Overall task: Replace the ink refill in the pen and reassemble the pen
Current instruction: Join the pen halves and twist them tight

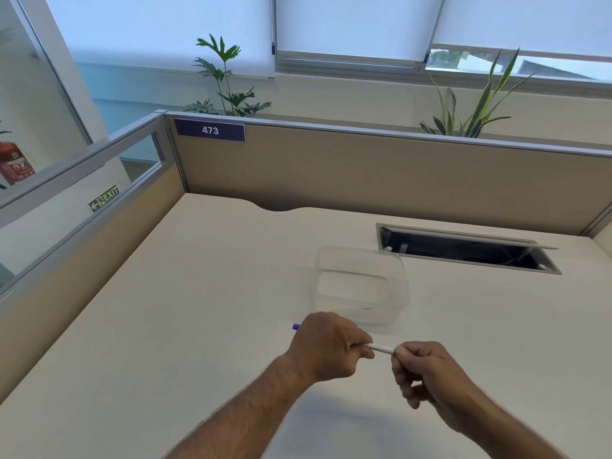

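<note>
Above the desk (pixel 198 293), just in front of a clear tub (pixel 395 293), both hands hold one pen (pixel 382 348) level between them. The left hand (pixel 326 347) is closed in a fist round the rear of the barrel, a purple end (pixel 295 326) poking out past the knuckles. The right hand (pixel 427 372) pinches the tip end with thumb and fingertips, so only a short white stretch of barrel shows between the two. It looks like the twist at the joint (whether undoing or tightening, I cannot tell). To do it well, keep the fist firm and unmoving, turn only with the right fingertips, and hold the halves in one straight line so the thread does not bind. Working low over the desk near the tub seems wise, since any small loose part would roll. No spare refill is visible; the tub looks empty.
</note>
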